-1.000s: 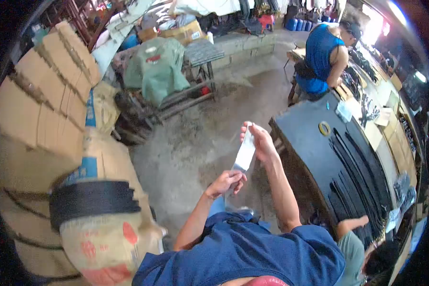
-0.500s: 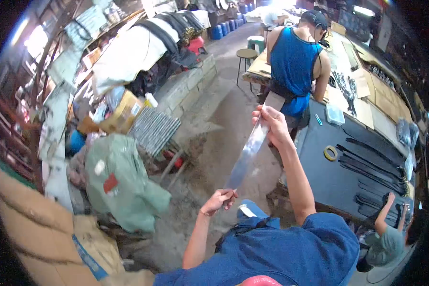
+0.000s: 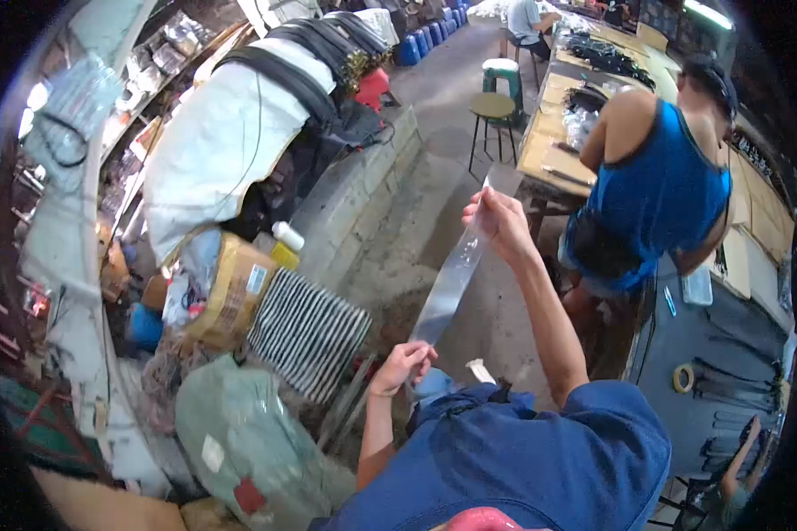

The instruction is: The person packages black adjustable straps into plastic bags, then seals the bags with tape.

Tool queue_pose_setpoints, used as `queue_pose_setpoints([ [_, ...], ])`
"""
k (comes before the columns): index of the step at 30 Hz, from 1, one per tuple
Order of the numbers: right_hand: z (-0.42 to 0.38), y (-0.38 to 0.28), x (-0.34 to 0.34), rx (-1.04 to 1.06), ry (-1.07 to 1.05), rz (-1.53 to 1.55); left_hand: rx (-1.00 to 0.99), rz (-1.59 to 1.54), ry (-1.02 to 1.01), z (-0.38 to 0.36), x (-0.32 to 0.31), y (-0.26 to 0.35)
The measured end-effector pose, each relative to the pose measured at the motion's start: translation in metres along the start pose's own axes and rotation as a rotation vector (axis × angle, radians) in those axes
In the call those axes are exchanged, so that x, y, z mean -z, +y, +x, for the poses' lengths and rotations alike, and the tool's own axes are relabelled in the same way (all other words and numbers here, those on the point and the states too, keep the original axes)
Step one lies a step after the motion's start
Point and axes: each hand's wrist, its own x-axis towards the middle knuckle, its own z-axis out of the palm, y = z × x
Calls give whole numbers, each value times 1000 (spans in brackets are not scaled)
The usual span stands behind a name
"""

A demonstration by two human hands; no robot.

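Here, you hold a clear strip (image 3: pixel 452 290) aslant before you, above the floor (image 3: pixel 443 133). Your left hand (image 3: pixel 401 368) has its lower end pinched between closed fingers; your right hand (image 3: pixel 503 227) grips it near the top, thumb and fingers together, with a short end jutting past them. Left of the strip stand a striped board (image 3: pixel 310 334), a carton (image 3: pixel 230 292) and a green cover (image 3: pixel 239 416). To your right, a co-worker (image 3: pixel 660 199) leans over a table (image 3: pixel 657 354), where a tape roll (image 3: pixel 677 380) lies.
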Motion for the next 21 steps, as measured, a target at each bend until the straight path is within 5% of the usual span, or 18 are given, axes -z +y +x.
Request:
queue_pose_setpoints([
  [11, 301, 20, 67, 151, 264, 188, 21, 104, -266, 296, 186, 149],
  [21, 524, 13, 216, 324, 486, 205, 138, 312, -410, 582, 261, 295],
])
